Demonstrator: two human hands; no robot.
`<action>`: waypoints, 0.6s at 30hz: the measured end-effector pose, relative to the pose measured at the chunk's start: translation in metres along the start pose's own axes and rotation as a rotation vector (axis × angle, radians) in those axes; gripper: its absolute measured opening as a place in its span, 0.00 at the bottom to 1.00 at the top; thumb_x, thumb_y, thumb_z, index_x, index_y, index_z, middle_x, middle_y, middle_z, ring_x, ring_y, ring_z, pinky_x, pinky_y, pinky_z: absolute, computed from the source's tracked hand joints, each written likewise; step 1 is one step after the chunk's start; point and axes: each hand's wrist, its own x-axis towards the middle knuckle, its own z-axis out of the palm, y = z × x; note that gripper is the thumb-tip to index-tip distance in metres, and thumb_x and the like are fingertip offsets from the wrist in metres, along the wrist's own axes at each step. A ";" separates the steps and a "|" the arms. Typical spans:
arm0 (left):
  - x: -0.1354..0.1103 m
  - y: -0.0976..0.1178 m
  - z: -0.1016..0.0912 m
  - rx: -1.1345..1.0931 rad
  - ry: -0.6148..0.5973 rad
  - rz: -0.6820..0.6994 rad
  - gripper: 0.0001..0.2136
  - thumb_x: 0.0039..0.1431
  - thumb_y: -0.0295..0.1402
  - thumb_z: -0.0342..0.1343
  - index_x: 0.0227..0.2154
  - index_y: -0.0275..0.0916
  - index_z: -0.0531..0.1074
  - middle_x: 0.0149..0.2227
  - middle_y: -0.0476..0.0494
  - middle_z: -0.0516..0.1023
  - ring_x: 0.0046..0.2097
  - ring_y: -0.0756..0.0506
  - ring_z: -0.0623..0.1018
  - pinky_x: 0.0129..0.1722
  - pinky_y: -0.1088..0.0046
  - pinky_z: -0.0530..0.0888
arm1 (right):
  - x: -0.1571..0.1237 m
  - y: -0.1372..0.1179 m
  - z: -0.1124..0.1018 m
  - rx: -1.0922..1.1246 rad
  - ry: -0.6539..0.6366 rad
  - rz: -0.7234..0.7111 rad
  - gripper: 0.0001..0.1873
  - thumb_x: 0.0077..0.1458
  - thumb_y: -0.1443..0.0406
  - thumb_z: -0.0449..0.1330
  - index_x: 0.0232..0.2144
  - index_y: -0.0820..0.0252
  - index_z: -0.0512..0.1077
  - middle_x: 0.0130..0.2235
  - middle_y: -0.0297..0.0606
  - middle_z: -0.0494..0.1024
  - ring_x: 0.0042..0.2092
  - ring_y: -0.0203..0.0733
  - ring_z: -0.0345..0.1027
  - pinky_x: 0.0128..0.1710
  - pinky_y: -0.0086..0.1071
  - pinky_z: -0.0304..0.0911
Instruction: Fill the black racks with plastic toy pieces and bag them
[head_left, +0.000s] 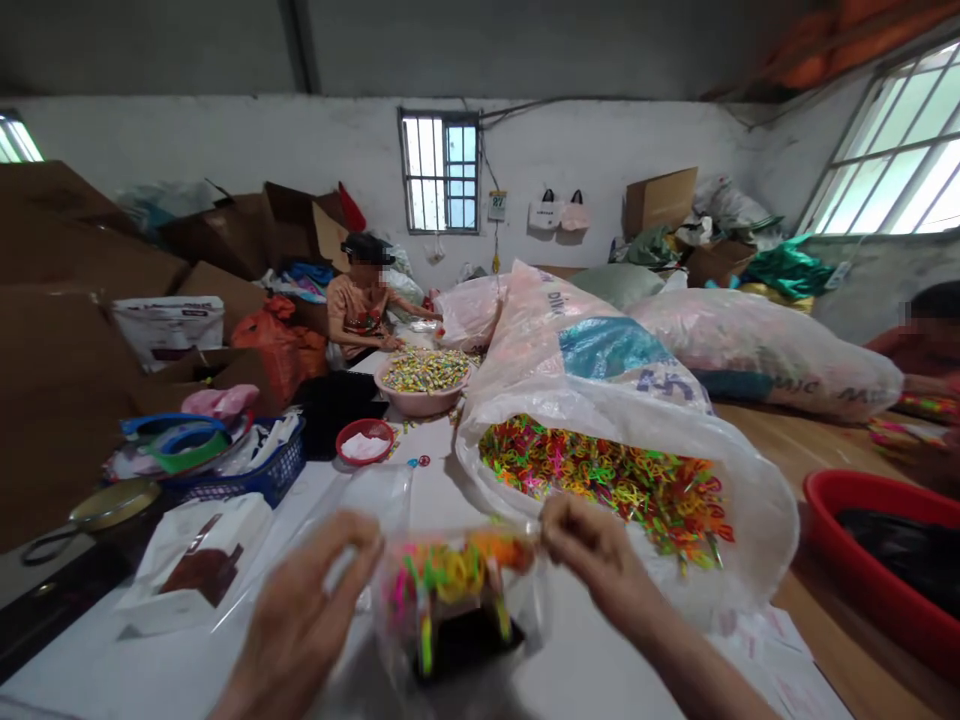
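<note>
Between my two hands hangs a clear plastic bag (pixel 450 590) with bright pink, green, yellow and orange plastic pieces inside. A black shape shows in or behind its lower part; I cannot tell which. My left hand (pixel 307 590) pinches the bag's upper left corner. At the upper right corner, my right hand (pixel 592 545) grips the edge with thumb and fingers together. Just beyond lies a large white woven sack (pixel 757 520), its mouth spread toward me. Loose colourful plastic pieces (pixel 600 475) fill that mouth. The held bag is slightly blurred.
A pink basin (pixel 424 402) of small wrapped pieces stands ahead, near a seated person (pixel 360 305). Left are a red bowl (pixel 364 441), a blue basket (pixel 281 465) with tape rolls and a white box (pixel 199 560). A red tub (pixel 885 560) and another person (pixel 930 330) are at right.
</note>
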 end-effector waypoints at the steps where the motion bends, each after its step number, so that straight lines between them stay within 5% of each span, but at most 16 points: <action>1: 0.026 0.008 -0.011 -0.046 0.133 -0.020 0.13 0.60 0.41 0.44 0.28 0.42 0.69 0.32 0.51 0.74 0.35 0.49 0.73 0.33 0.76 0.69 | 0.020 -0.016 -0.006 0.058 0.083 -0.098 0.17 0.54 0.52 0.54 0.24 0.60 0.64 0.23 0.31 0.64 0.26 0.33 0.56 0.25 0.27 0.53; 3: 0.074 0.024 -0.027 -0.057 0.292 -0.013 0.12 0.57 0.42 0.47 0.27 0.41 0.69 0.28 0.52 0.72 0.31 0.50 0.71 0.31 0.76 0.66 | 0.057 -0.042 -0.015 0.128 0.190 -0.230 0.15 0.52 0.55 0.57 0.24 0.60 0.64 0.23 0.30 0.63 0.25 0.31 0.55 0.25 0.26 0.52; 5: 0.114 0.030 -0.029 -0.093 0.299 -0.022 0.11 0.55 0.40 0.48 0.24 0.40 0.68 0.22 0.53 0.68 0.25 0.51 0.67 0.25 0.76 0.63 | 0.086 -0.049 -0.018 0.169 0.259 -0.237 0.14 0.48 0.57 0.59 0.23 0.60 0.64 0.22 0.29 0.63 0.25 0.31 0.54 0.26 0.25 0.52; 10: 0.154 0.014 0.004 -0.066 0.226 -0.003 0.11 0.54 0.37 0.47 0.21 0.38 0.66 0.19 0.53 0.63 0.24 0.51 0.65 0.24 0.75 0.61 | 0.121 -0.012 -0.011 0.253 0.347 -0.074 0.15 0.43 0.55 0.59 0.20 0.60 0.62 0.19 0.26 0.60 0.22 0.30 0.51 0.23 0.25 0.48; 14: 0.115 0.003 0.010 0.026 0.366 0.148 0.09 0.58 0.37 0.46 0.27 0.39 0.67 0.27 0.50 0.69 0.30 0.50 0.70 0.30 0.74 0.65 | 0.093 0.000 -0.006 0.203 0.285 -0.123 0.15 0.48 0.54 0.58 0.23 0.60 0.63 0.21 0.28 0.62 0.24 0.31 0.53 0.25 0.26 0.50; 18: 0.023 -0.021 0.020 0.237 0.377 0.353 0.05 0.59 0.34 0.48 0.32 0.41 0.68 0.30 0.49 0.74 0.34 0.49 0.74 0.36 0.74 0.68 | 0.032 0.017 -0.002 0.012 0.102 -0.068 0.14 0.54 0.57 0.54 0.23 0.61 0.63 0.24 0.30 0.64 0.28 0.32 0.56 0.28 0.26 0.53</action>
